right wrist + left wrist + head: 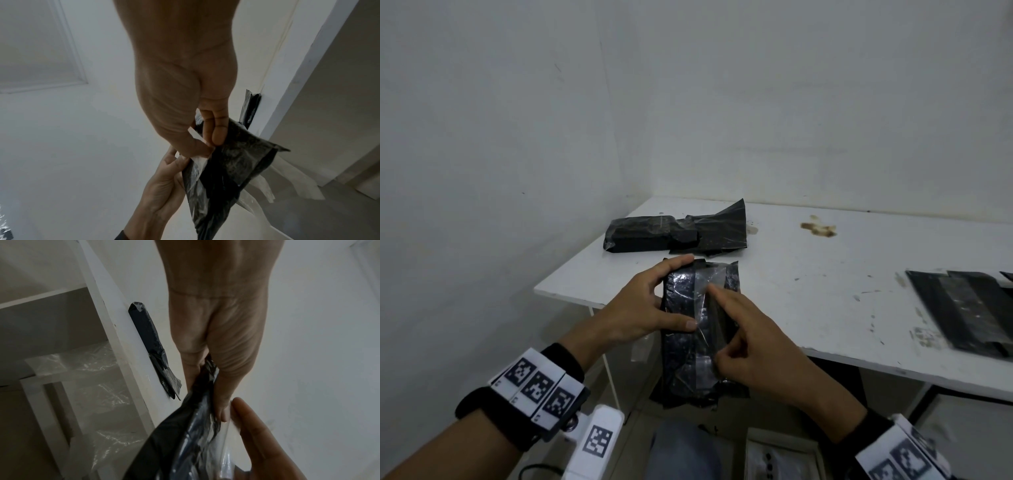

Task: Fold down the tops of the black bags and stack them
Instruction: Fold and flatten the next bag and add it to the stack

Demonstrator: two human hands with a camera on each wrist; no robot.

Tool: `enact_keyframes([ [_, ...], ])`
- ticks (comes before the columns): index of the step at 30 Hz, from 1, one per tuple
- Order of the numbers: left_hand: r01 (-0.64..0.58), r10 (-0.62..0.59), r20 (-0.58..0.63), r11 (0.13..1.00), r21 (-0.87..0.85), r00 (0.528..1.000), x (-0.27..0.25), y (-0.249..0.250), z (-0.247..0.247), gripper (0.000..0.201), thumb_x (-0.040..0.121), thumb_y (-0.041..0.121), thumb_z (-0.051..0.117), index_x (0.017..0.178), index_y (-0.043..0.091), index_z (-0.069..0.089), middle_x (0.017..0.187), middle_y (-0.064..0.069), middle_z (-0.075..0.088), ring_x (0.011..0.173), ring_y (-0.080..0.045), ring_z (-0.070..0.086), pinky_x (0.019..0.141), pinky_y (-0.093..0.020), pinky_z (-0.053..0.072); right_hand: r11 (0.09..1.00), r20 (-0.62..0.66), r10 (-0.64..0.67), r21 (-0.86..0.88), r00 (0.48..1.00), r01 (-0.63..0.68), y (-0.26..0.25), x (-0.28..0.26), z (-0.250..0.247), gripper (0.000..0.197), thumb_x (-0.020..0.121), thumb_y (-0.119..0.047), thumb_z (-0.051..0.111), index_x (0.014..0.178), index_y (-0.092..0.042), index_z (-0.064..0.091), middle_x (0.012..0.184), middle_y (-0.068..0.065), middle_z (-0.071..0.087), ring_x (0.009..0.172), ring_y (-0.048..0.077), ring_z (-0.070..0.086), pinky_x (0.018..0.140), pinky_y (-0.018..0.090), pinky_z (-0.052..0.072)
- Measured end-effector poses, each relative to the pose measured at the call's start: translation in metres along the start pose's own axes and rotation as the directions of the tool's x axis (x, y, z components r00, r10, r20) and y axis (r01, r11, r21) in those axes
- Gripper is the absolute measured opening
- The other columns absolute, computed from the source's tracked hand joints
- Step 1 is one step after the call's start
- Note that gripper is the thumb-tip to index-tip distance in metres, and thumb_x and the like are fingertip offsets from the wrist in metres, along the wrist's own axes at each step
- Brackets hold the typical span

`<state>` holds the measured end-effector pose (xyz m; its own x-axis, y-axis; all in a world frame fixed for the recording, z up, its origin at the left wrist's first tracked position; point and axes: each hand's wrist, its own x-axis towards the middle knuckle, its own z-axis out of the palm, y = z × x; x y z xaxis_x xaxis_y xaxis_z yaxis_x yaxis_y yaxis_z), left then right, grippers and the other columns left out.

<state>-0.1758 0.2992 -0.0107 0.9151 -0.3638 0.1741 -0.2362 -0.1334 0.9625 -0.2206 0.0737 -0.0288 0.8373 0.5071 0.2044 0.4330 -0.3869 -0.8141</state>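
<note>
I hold a shiny black bag (688, 329) upright in front of the table's near edge. My left hand (678, 293) grips its left side, fingers over the top corner and thumb across the front. My right hand (722, 342) pinches a clear strip on the bag's front between thumb and curled fingers, index finger lying straight on the bag. The right wrist view shows that pinch (209, 146) on the bag (232, 170). The left wrist view shows the bag (185, 443) under my thumb. Another filled black bag (654, 234) lies at the table's back left, its top flap loose.
The white table (808, 291) stands in a wall corner and has brown stains at the back. Flat black bags (962, 308) lie overlapped at its right edge. Clear plastic (98, 386) sits on the frame under the table. A box (780, 455) is on the floor.
</note>
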Motion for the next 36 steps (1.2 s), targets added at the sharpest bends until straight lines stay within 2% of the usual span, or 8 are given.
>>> enact_keyframes([
  [4,-0.014,0.014,-0.013,1.000,0.012,1.000,0.001,0.002,0.003,0.095,0.066,-0.007,0.088,0.145,0.027,0.049,0.145,0.006,0.050,0.119,-0.021,0.066,0.090,-0.045,0.060,0.999,-0.049,0.016,-0.029,0.999,-0.017,0.002,0.001,0.005,0.089,0.089,-0.018,0.074,0.155,-0.040,0.019,0.153,-0.024,0.024,0.096,0.007,0.068,0.074,0.019,0.058],
  [9,-0.022,0.022,-0.009,1.000,0.006,1.000,0.001,0.003,0.005,0.095,0.065,-0.008,0.088,0.145,0.027,0.049,0.145,0.009,0.049,0.120,-0.020,0.065,0.089,-0.045,0.060,0.978,-0.059,0.020,-0.206,0.998,-0.032,0.009,-0.001,0.012,0.099,0.088,-0.024,0.074,0.154,-0.049,0.005,0.157,-0.034,0.003,0.092,0.009,0.066,0.082,0.023,0.057],
  [14,-0.030,0.030,-0.018,0.999,0.017,0.999,0.000,0.004,0.005,0.095,0.065,-0.007,0.089,0.145,0.028,0.050,0.144,0.009,0.052,0.120,-0.019,0.065,0.089,-0.045,0.060,0.941,-0.071,-0.013,-0.338,0.997,-0.012,0.013,-0.001,0.010,0.101,0.089,-0.034,0.072,0.154,-0.047,-0.005,0.161,-0.029,-0.006,0.115,0.007,0.052,0.087,0.005,0.039],
  [16,-0.044,0.045,-0.020,0.999,0.018,0.999,0.001,0.004,0.005,0.095,0.065,-0.007,0.089,0.145,0.027,0.050,0.144,0.008,0.053,0.121,-0.019,0.065,0.090,-0.045,0.060,0.923,-0.080,-0.063,-0.384,0.995,0.028,0.015,-0.001,0.010,0.101,0.090,-0.037,0.071,0.154,-0.045,-0.006,0.160,-0.031,-0.008,0.135,0.006,0.037,0.102,0.014,0.040],
  [18,-0.049,0.049,-0.015,0.999,0.020,0.999,0.001,0.005,0.005,0.095,0.065,-0.007,0.089,0.145,0.027,0.050,0.144,0.008,0.052,0.121,-0.020,0.065,0.089,-0.045,0.060,0.908,-0.085,-0.097,-0.416,0.992,0.054,0.016,-0.002,0.010,0.101,0.089,-0.040,0.070,0.152,-0.046,-0.009,0.159,-0.031,-0.008,0.143,0.003,0.021,0.113,0.022,0.034],
  [23,-0.042,0.042,0.001,0.999,0.014,0.999,-0.001,0.003,0.006,0.095,0.066,-0.007,0.088,0.144,0.028,0.049,0.145,0.007,0.051,0.120,-0.021,0.065,0.089,-0.044,0.060,0.868,-0.092,-0.099,-0.495,0.991,0.041,0.017,-0.001,0.008,0.100,0.088,-0.050,0.067,0.145,-0.049,-0.014,0.162,-0.025,-0.003,0.122,0.007,0.023,0.107,0.023,0.027],
  [30,-0.046,0.047,0.038,0.998,-0.040,0.998,0.000,0.003,0.006,0.091,0.072,-0.019,0.078,0.145,0.024,0.047,0.144,0.001,0.051,0.121,-0.026,0.064,0.087,-0.041,0.060,0.869,-0.090,-0.085,-0.495,0.992,0.030,0.018,-0.001,0.006,0.100,0.088,-0.049,0.069,0.145,-0.050,-0.013,0.162,-0.026,-0.002,0.121,0.008,0.020,0.105,0.022,0.026],
  [36,-0.085,0.088,-0.078,0.996,0.036,0.993,0.002,-0.002,0.016,0.095,0.059,0.002,0.095,0.141,0.027,0.052,0.136,0.014,0.058,0.121,-0.014,0.064,0.091,-0.038,0.059,0.868,-0.096,-0.091,-0.496,0.991,0.032,0.016,-0.002,0.006,0.100,0.088,-0.047,0.069,0.145,-0.048,-0.013,0.162,-0.025,-0.001,0.121,0.009,0.021,0.108,0.025,0.028],
])
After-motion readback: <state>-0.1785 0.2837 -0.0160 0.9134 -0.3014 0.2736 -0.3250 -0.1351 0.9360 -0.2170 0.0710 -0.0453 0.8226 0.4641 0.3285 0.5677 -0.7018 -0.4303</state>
